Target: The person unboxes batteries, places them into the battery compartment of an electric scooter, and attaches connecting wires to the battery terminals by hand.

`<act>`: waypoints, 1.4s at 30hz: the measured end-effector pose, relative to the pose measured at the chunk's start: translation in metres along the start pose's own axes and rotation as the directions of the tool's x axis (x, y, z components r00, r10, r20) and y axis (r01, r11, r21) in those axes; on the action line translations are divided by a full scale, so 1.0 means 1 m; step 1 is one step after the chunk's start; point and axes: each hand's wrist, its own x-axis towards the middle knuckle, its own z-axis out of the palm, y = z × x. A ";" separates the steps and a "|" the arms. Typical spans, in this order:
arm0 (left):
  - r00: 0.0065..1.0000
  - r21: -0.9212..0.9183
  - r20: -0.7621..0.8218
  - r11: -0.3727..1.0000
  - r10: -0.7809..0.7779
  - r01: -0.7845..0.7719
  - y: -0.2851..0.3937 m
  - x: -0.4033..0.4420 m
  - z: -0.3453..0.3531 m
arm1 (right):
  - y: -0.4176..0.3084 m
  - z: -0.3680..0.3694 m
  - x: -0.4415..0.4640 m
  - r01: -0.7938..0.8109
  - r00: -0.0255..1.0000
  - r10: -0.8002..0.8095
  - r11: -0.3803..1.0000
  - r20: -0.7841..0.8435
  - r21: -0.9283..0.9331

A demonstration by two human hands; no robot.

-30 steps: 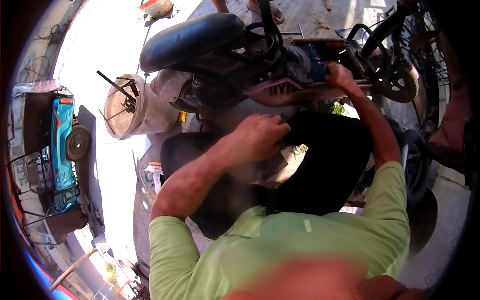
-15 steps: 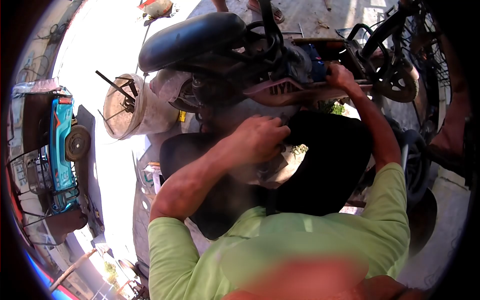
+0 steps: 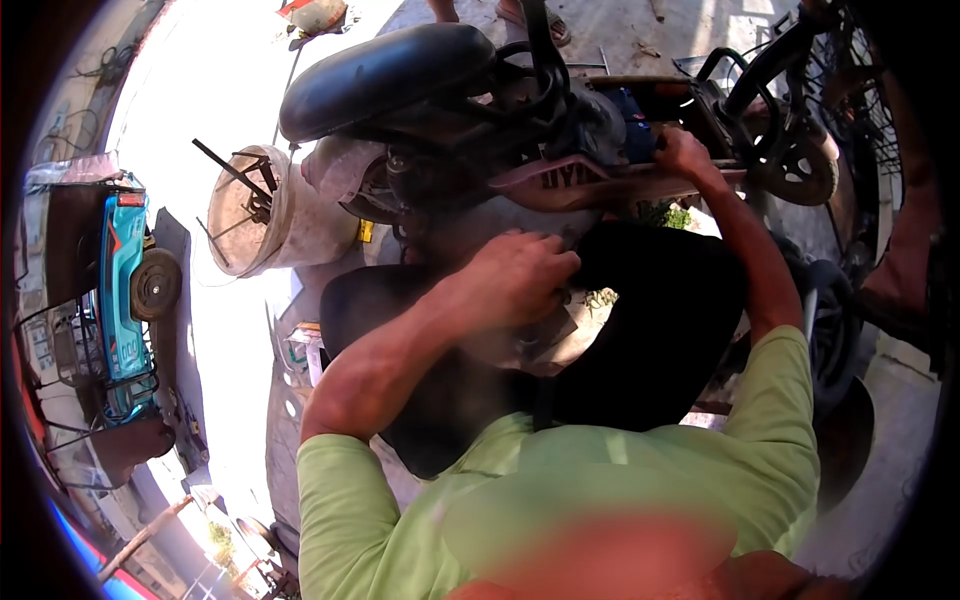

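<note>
An electric scooter [image 3: 560,185] with a black seat [image 3: 390,80] stands across the view in front of my knees. My right hand [image 3: 683,153] is closed at the edge of its open footboard compartment [image 3: 690,110], beside dark blue items [image 3: 636,135] inside. Its fingertips are partly hidden, so I cannot make out what they hold. Over my legs, near the scooter's lower side, my left hand [image 3: 515,278] is curled with its knuckles up. Whatever its fingers close on is hidden beneath them.
A dirty white bucket [image 3: 315,215] holding metal rods stands left of the scooter's rear. Farther left is a blue three-wheeled vehicle [image 3: 125,290]. Another wheel [image 3: 832,330] is close by my right arm. A person's sandalled foot [image 3: 540,25] shows beyond the scooter.
</note>
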 end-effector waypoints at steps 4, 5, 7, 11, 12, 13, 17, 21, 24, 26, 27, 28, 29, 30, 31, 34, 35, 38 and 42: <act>1.000 0.001 0.007 1.000 -0.008 0.008 -0.002 0.000 -0.002 | -0.005 0.002 -0.004 0.001 0.997 -0.001 1.000 -0.079 -0.004; 1.000 0.003 0.005 1.000 -0.007 0.007 -0.002 0.000 -0.003 | -0.007 0.005 -0.004 0.013 0.997 -0.015 0.999 -0.078 -0.030; 1.000 0.015 -0.004 1.000 0.002 -0.002 0.000 0.006 -0.004 | -0.009 0.005 -0.005 -0.009 0.997 0.002 0.997 -0.084 -0.082; 0.998 0.051 0.052 0.998 -0.037 0.034 0.009 0.012 -0.007 | -0.002 -0.033 -0.004 0.047 0.992 -0.040 0.997 0.118 -0.059; 0.994 0.066 0.077 0.995 -0.075 0.070 0.012 0.011 -0.009 | 0.011 -0.042 -0.002 0.115 0.983 -0.125 0.990 0.134 0.081; 0.996 0.067 0.072 0.997 -0.049 0.044 0.014 0.011 -0.010 | 0.022 -0.049 -0.004 0.248 0.969 -0.249 0.966 -0.006 0.065; 0.999 0.041 0.034 0.999 -0.028 0.027 0.005 0.005 -0.014 | 0.082 -0.075 -0.032 0.159 0.987 -0.146 0.948 -0.070 0.277; 0.990 -0.007 -0.070 0.992 -0.126 0.126 0.005 -0.002 -0.038 | 0.122 -0.066 -0.100 0.042 0.999 -0.042 0.883 -0.011 0.468; 0.956 -0.160 -0.121 0.956 -0.266 0.245 0.003 -0.011 -0.057 | 0.163 -0.010 -0.153 -0.073 0.995 0.038 0.903 0.090 0.423; 0.952 -0.087 -0.208 0.974 -0.223 0.209 -0.016 -0.023 -0.063 | 0.177 0.038 -0.190 -0.101 0.990 0.041 0.866 0.132 0.490; 0.931 -0.085 -0.258 0.966 -0.259 0.245 -0.021 -0.032 -0.069 | 0.189 0.063 -0.201 -0.149 0.973 0.026 0.826 0.228 0.543; 0.905 -0.105 -0.336 0.965 -0.262 0.241 -0.026 -0.044 -0.077 | 0.179 0.068 -0.215 -0.166 0.952 -0.016 0.813 0.307 0.559; 0.845 -0.232 -0.400 0.931 -0.354 0.281 -0.037 -0.063 -0.080 | 0.173 0.075 -0.228 -0.298 0.925 0.047 0.704 0.376 0.645; 0.767 -0.172 -0.572 0.956 -0.292 0.236 -0.048 -0.088 -0.082 | 0.240 0.136 -0.221 0.054 0.954 -0.216 0.805 0.207 0.591; 0.665 -0.202 -0.655 0.930 -0.361 0.306 -0.046 -0.111 -0.086 | 0.267 0.145 -0.218 0.341 0.879 -0.457 0.802 0.135 0.491; 0.328 -0.487 -0.720 0.782 -0.612 0.390 -0.074 -0.209 -0.057 | 0.277 0.123 -0.183 0.048 0.947 -0.181 0.896 0.264 0.442; 0.223 -0.590 -0.676 0.697 -0.703 0.408 -0.079 -0.242 -0.038 | 0.272 0.107 -0.165 -0.016 0.957 -0.117 0.893 0.266 0.450; -0.011 -0.764 -0.525 0.466 -0.851 0.446 -0.113 -0.355 0.066 | 0.241 0.057 -0.108 -0.094 0.971 -0.031 0.861 0.237 0.500; -0.297 -0.986 -0.088 0.040 -0.951 0.164 -0.130 -0.440 0.229 | 0.175 -0.020 -0.046 -0.017 0.975 -0.114 0.814 0.189 0.581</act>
